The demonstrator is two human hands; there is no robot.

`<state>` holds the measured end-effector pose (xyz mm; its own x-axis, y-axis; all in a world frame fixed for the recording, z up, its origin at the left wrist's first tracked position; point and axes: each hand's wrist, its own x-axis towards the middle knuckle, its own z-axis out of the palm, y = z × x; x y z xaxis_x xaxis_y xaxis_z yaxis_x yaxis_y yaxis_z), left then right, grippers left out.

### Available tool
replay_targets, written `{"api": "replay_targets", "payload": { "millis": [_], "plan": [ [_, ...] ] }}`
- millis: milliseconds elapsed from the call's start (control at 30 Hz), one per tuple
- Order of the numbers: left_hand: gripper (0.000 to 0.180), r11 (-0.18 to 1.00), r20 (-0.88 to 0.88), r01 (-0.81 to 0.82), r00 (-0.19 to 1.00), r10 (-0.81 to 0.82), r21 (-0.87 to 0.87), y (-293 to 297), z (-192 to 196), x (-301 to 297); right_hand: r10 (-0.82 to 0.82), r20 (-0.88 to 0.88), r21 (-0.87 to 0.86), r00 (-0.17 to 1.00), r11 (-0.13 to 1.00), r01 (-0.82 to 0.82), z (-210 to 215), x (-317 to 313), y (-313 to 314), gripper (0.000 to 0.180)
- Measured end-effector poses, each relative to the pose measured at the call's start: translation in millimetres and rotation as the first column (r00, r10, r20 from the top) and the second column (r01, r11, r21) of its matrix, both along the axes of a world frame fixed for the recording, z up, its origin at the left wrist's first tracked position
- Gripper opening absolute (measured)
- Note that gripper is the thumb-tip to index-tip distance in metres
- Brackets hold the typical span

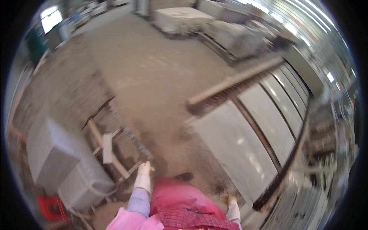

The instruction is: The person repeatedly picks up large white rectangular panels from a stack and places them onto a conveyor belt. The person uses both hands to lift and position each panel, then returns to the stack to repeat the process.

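Note:
My left hand (145, 168) is held out in front of my body, beside a low metal frame with wooden bars (97, 132). Whether it touches the frame cannot be made out, and motion smears its fingers. Close to the near edge of a rack with large pale slabs (234, 142) hangs my right hand (230, 198). Its fingers are blurred too, and nothing can be clearly seen in it. A red apron (184, 197) covers my front between the two arms, and a dark shoe (184, 176) shows beyond it.
White block-like stacks (57, 153) stand at the left, with a red plastic stool or crate (51, 208) nearer me. A brown, dusty floor (153, 69) stretches ahead to wrapped pallets (182, 19). A long wooden beam (234, 80) edges the slab rack's far side. Thin sheets (295, 207) stand lower right.

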<state>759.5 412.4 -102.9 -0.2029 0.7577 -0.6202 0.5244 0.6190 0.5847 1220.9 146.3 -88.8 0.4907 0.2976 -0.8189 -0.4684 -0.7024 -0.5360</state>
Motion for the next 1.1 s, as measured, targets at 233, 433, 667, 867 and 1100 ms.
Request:
{"api": "replay_targets", "payload": {
  "millis": [233,433,667,867,1100],
  "plan": [
    [0.050,0.968,-0.169,-0.169,0.976,0.138,-0.186,-118.6,24.8,-86.1,0.121,-0.019,0.065,0.992,0.991,-0.120,-44.6,-8.6,-30.6,0.038],
    [0.046,0.877,-0.133,-0.431,0.902,0.411,-0.211,-205.2,25.1,-146.6,0.146,-0.023,-0.037,0.989,0.988,-0.147,-59.3,-38.0,-61.9,0.038],
    [0.036,0.854,-0.015,-0.491,0.868,0.496,-0.174,-229.2,14.2,-208.9,0.264,-0.023,-0.030,0.964,0.964,-0.264,-63.5,-74.8,-67.5,0.038],
    [0.035,0.923,0.144,-0.378,0.911,0.385,-0.077,-245.8,-6.4,-298.0,0.451,-0.521,0.393,0.725,0.880,-0.265,-32.2,-144.3,-62.2,0.037],
    [0.030,0.677,0.080,-0.723,0.673,0.735,-0.139,-351.3,-31.0,-425.4,0.758,0.096,-0.047,0.646,0.651,-0.757,45.1,-338.0,-3.6,0.036]
  ]
}}
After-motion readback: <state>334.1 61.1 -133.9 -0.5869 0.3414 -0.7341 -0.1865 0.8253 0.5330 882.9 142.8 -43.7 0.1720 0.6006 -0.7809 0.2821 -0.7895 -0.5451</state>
